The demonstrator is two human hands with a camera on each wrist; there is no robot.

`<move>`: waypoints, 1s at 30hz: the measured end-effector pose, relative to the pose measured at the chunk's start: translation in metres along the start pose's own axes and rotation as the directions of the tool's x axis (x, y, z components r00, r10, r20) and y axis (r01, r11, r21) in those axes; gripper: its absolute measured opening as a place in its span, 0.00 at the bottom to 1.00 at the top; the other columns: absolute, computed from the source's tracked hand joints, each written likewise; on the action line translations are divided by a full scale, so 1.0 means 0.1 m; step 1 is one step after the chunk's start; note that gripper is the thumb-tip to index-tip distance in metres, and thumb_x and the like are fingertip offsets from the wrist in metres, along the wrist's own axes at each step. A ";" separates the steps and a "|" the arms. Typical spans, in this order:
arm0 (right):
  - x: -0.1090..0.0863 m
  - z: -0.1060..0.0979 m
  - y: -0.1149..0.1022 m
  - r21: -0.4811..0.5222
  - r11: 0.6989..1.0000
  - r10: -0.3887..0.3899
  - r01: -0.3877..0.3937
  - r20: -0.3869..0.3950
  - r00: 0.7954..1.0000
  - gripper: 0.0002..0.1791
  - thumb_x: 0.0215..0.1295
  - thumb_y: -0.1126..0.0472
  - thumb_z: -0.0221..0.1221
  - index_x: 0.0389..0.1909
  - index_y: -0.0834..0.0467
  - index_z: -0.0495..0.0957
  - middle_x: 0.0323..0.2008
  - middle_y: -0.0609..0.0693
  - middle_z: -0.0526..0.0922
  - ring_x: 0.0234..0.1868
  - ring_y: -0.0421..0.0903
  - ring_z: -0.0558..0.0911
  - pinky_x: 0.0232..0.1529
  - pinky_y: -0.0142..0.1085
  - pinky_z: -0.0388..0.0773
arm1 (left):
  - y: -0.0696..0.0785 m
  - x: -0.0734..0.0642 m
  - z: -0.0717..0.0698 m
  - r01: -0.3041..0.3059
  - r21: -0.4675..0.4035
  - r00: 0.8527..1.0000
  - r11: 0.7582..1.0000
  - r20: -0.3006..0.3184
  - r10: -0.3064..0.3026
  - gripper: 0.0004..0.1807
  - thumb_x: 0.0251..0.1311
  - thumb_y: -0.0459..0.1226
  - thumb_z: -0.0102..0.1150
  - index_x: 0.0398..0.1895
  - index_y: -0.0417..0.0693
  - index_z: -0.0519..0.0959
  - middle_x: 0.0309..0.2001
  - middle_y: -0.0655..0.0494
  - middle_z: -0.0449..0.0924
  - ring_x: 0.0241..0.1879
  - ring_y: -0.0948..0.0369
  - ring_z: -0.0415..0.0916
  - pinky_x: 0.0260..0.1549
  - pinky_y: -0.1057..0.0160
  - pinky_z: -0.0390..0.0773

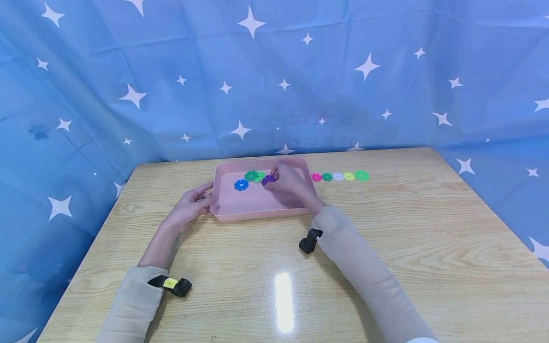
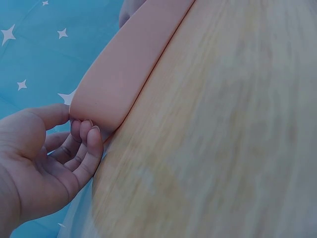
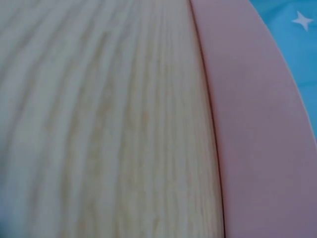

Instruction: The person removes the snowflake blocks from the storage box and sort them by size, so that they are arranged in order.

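Pinching a purple disc (image 1: 268,180) in the right hand (image 1: 288,178), within a pink tray (image 1: 253,202) gripped at one end by the left hand (image 1: 193,205).
Shown only from the head: that pinch; blue disc (image 1: 241,185), dark green disc (image 1: 251,176) and light green disc (image 1: 259,177) in the tray, between the hands; row of five discs (image 1: 338,176) on the tabletop (image 1: 429,214), right of the right hand. Closer from the left wrist: curled fingers (image 2: 94,144) against the tray's outer wall, thumb (image 2: 52,115) at the rim. From the right wrist: tabletop, tray side, strip of starry backdrop (image 3: 287,39).
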State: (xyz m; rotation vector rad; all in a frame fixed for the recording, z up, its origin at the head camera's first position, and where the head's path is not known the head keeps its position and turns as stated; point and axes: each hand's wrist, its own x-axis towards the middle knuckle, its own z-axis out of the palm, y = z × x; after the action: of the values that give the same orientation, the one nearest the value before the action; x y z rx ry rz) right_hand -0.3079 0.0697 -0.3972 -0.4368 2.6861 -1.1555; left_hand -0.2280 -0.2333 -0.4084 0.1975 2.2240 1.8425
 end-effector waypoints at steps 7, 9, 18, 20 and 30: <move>0.02 -0.04 0.00 0.106 0.994 -0.009 0.008 0.002 1.000 0.10 0.71 0.70 0.59 0.49 0.64 0.71 0.46 0.60 0.80 0.45 0.52 0.82 0.47 0.38 0.82 | -0.01 0.00 -0.01 0.004 0.003 1.000 1.000 -0.003 -0.004 0.36 0.73 0.34 0.55 0.79 0.37 0.53 0.43 0.46 0.73 0.34 0.64 0.78 0.38 0.67 0.82; 0.02 -0.05 0.01 0.142 0.990 -0.002 0.001 0.006 1.000 0.09 0.72 0.71 0.57 0.50 0.65 0.71 0.45 0.61 0.80 0.42 0.52 0.83 0.43 0.37 0.84 | -0.01 0.00 -0.01 0.004 0.005 1.000 1.000 -0.004 -0.004 0.36 0.73 0.34 0.55 0.79 0.38 0.53 0.44 0.46 0.73 0.34 0.64 0.78 0.38 0.66 0.82; -0.02 -0.17 0.08 0.177 0.979 -0.079 0.098 -0.116 0.990 0.10 0.70 0.71 0.60 0.49 0.68 0.78 0.38 0.61 0.83 0.35 0.51 0.84 0.35 0.36 0.84 | 0.01 0.01 0.01 0.009 0.009 1.000 1.000 -0.008 -0.009 0.36 0.73 0.34 0.55 0.79 0.37 0.53 0.45 0.44 0.72 0.34 0.63 0.78 0.38 0.66 0.82; -0.06 -0.21 0.10 0.183 0.979 -0.066 0.091 -0.140 0.988 0.11 0.70 0.69 0.61 0.51 0.66 0.78 0.40 0.60 0.82 0.38 0.50 0.83 0.36 0.36 0.84 | 0.01 0.01 0.01 0.008 0.011 1.000 1.000 -0.008 -0.008 0.36 0.73 0.34 0.55 0.79 0.37 0.53 0.44 0.45 0.73 0.34 0.63 0.78 0.38 0.66 0.82; -0.25 -0.47 0.19 0.196 0.978 -0.031 0.068 -0.189 0.982 0.13 0.73 0.66 0.59 0.55 0.63 0.77 0.46 0.61 0.83 0.40 0.52 0.84 0.43 0.42 0.84 | 0.00 0.02 0.01 0.021 0.029 1.000 0.999 -0.013 -0.020 0.35 0.74 0.34 0.55 0.79 0.39 0.53 0.44 0.46 0.73 0.34 0.62 0.77 0.38 0.66 0.81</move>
State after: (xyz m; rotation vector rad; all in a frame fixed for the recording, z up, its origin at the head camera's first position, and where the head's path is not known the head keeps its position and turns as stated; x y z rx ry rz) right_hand -0.3018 0.1228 -0.3777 -0.3826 2.6842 -1.5357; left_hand -0.2294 -0.2316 -0.4090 0.1679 2.2540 1.8071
